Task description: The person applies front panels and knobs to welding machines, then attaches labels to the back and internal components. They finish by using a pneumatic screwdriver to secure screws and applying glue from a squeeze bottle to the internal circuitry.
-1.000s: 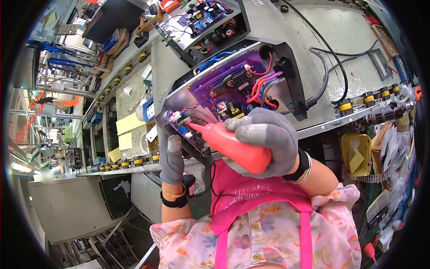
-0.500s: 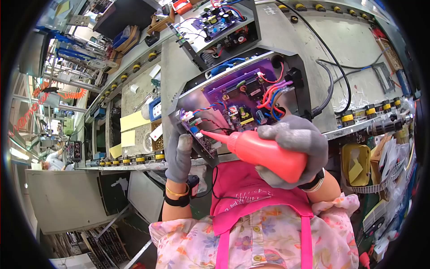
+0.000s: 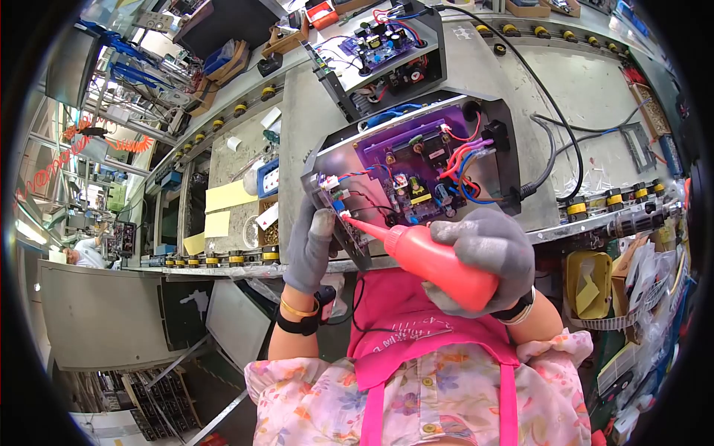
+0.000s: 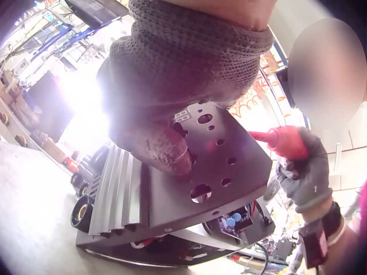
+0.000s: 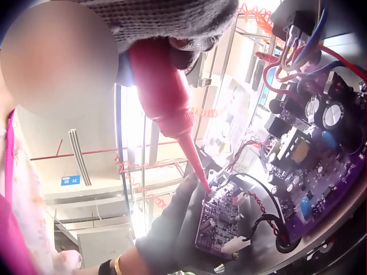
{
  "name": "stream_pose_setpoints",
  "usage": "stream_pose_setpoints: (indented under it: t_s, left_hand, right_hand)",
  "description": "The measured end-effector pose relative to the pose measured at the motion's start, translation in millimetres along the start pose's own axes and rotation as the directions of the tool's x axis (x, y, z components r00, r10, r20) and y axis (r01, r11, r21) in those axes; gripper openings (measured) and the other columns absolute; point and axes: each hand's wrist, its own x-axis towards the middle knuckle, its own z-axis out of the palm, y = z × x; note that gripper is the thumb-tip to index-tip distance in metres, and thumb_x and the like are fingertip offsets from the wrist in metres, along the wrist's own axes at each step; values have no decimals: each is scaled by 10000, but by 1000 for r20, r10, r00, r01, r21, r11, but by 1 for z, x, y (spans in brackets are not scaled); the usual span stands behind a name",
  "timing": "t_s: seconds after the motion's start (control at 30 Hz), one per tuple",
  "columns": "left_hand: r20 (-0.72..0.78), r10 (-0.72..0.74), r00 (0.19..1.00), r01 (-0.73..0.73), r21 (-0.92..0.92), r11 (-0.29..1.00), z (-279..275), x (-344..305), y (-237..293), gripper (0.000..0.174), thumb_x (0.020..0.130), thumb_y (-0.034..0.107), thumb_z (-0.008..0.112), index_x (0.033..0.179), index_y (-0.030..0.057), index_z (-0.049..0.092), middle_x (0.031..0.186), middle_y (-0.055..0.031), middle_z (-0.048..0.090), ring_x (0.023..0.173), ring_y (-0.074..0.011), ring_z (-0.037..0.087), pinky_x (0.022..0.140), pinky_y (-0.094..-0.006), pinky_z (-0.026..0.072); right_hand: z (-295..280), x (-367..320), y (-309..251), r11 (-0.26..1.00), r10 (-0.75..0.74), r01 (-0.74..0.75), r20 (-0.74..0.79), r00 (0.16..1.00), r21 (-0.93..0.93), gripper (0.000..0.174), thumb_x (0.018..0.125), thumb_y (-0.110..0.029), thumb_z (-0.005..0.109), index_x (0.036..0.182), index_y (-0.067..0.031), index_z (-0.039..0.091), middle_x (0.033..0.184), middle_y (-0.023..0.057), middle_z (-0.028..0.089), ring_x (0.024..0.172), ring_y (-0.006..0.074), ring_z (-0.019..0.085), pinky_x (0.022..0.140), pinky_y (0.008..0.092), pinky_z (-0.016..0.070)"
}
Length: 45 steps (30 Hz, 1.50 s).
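A red squeeze bottle is gripped in my gloved right hand, its thin nozzle pointing left. In the right wrist view the bottle has its tip at a small upright circuit board on the side panel. My gloved left hand holds that side panel of the open black case, thumb on the near side. In the left wrist view fingers of the left hand lie on the panel's outer face, which has round holes. A purple circuit board with coloured wires fills the case.
A second open case stands behind. Black cables run to the right of the case. Yellow papers and a blue tray lie at the left. A roller rail borders the bench, with a yellow bin below.
The bottle was drawn back to the right and its tip moved further down the small board. Both cases appear shifted right and down in the head view. Both hands keep their holds.
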Motion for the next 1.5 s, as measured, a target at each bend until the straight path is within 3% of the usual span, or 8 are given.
stream_pose_setpoints:
  t_s: [0.2,0.33,0.43,0.47,0.63,0.87,1.3,1.5]
  left_hand:
    - [-28,-159,987,160,24,987,-3,17,24,544,930,595,422,1134,105,546,732,3,610,459,-44,470,395,-183,292]
    - [-154,-123,980,110,-91,990,-1,43,15,505,949,584,386,1036,119,563,721,-20,657,421,-50,475,339,-183,275]
    - [-86,-5,996,-6,-133,991,-14,65,1,679,926,647,336,1195,63,553,918,-81,686,582,-102,606,388,-220,389]
    - [-40,-2,999,-1,-82,997,-10,65,18,781,908,693,305,1265,33,520,1019,-115,679,690,-142,658,440,-264,483]
    - [-164,-174,971,116,-316,942,-14,73,-5,743,912,693,291,1221,52,503,633,-32,492,502,-160,497,407,-295,406]
    - [-278,-333,901,267,-250,931,-65,12,-51,716,944,606,354,1270,-21,468,648,-48,530,496,-157,529,414,-289,443]
    - [-343,-426,837,325,-314,892,-113,-50,-107,608,961,548,400,1178,-3,539,651,-37,576,516,-134,548,473,-257,455]
    - [-358,-385,850,290,-293,911,-113,-49,-106,531,968,495,436,1145,13,570,663,-36,591,508,-115,548,476,-242,455]
  right_hand:
    - [-5,-5,-9,851,-326,351,132,936,-391,357,674,-139,729,990,-97,567,1097,150,636,734,239,621,564,338,498]
    - [-26,-34,-3,959,-143,95,-166,976,-268,561,666,-159,844,1094,-122,484,1090,181,623,750,274,642,599,334,546]
    - [-35,-60,-2,975,-58,3,-243,968,-222,637,657,-189,856,1149,-116,458,1097,187,621,772,273,660,610,338,550]
    - [-35,-61,-2,972,-31,-24,-225,974,-235,637,659,-190,855,1154,-114,460,1096,187,621,782,273,664,612,338,551]
    - [-12,-64,17,963,84,-100,-77,994,-250,570,669,-135,823,1142,-107,506,1128,157,622,847,303,664,661,365,537]
    - [35,-61,64,940,44,12,157,987,-340,591,610,-60,746,1157,-125,530,1181,108,610,879,308,606,723,399,499]
    - [62,-55,85,949,77,-7,211,974,-317,529,617,-34,723,1109,-80,535,1098,141,623,836,333,604,692,410,501]
    - [25,-55,41,950,154,-146,9,988,-277,554,636,-86,789,1117,-66,515,1055,157,630,873,324,631,729,392,521]
